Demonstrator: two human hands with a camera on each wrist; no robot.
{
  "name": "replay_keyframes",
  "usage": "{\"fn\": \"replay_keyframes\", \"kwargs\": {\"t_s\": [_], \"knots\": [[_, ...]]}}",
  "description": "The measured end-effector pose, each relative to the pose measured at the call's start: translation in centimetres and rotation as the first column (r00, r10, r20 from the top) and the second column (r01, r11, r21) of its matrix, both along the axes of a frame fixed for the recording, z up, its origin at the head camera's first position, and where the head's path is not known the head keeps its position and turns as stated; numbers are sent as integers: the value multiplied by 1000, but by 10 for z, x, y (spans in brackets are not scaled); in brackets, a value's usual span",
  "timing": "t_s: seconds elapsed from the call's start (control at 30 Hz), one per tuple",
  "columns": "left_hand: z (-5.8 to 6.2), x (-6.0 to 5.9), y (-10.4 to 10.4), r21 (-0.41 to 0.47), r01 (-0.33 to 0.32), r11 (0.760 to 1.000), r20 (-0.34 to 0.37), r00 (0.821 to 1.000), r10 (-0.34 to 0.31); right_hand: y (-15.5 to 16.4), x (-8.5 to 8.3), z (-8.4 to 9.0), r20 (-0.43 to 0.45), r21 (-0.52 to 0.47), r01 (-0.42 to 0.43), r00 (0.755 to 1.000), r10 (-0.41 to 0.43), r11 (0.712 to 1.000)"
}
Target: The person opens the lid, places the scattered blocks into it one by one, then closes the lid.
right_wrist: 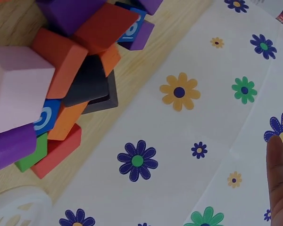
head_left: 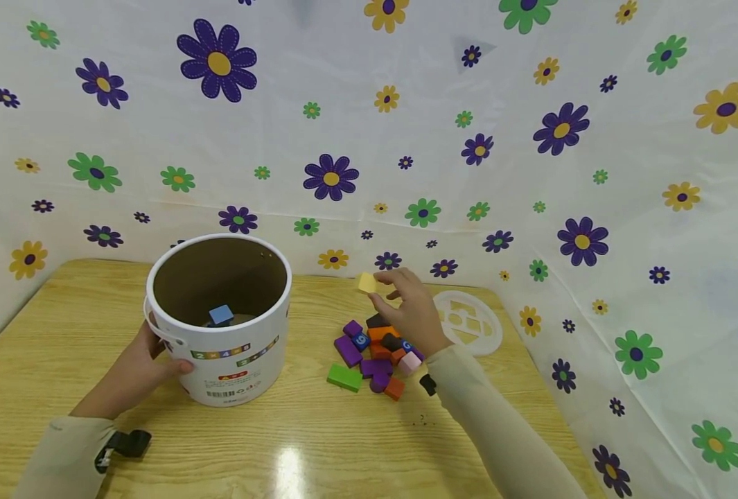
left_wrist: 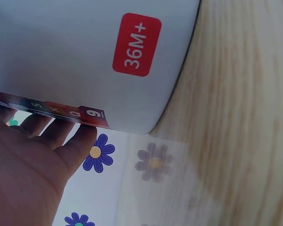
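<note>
On the left of the table stands a white bucket [head_left: 238, 367] with a blue block [head_left: 221, 314] visible inside. My left hand [head_left: 132, 367] grips its side, thumb on the front, while the fingers [left_wrist: 80, 143] lie against the wall in the left wrist view. Raised over a pile of blocks, my right hand [head_left: 414, 312] pinches a yellow block [head_left: 366, 283] between thumb and fingertips. Below it, the pile holds purple blocks [head_left: 348, 351], orange blocks [head_left: 381, 335], a pink block [head_left: 409, 363] and a green block [head_left: 344, 378]. Only an edge of the right hand [right_wrist: 280, 181] shows in the right wrist view.
Behind the pile, a white round lid with cut-outs [head_left: 490, 326] lies at the table's right side. A small black block [head_left: 427, 384] sits beside the right sleeve. A flower-patterned sheet [head_left: 344, 138] hangs along the back and right of the wooden table [head_left: 219, 457].
</note>
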State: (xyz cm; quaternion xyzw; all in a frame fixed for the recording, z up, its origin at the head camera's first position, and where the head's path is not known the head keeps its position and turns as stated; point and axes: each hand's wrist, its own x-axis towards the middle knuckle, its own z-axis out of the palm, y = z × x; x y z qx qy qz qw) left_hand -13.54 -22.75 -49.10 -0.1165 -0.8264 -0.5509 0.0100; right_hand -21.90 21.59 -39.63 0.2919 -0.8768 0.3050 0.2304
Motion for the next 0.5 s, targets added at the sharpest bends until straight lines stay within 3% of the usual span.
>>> {"fn": "replay_keyframes", "kwargs": {"t_s": [0.5], "knots": [[-1, 0, 0, 7, 3, 1000, -7, 1000, -3, -35, 2, 15, -27, -35, -62, 998, 61, 997]]}}
